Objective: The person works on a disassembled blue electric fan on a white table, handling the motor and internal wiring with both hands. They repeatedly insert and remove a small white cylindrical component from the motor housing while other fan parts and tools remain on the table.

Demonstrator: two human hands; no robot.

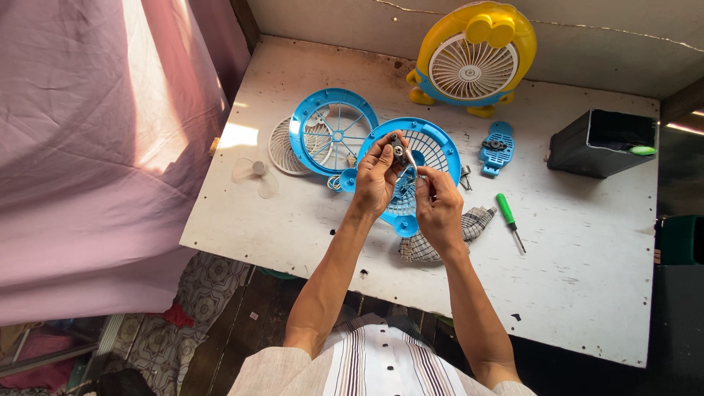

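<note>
Left hand (376,178): pinching a small dark motor (400,152) above the table's middle.
Right hand (438,207): fingers closing on a thin wire under it.
Beneath: blue fan grille (440,147), checked cloth (478,222).
Right: green screwdriver (506,212).
Far: yellow fan (473,59).

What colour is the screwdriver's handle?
Green, on the screwdriver in the head view.
</note>
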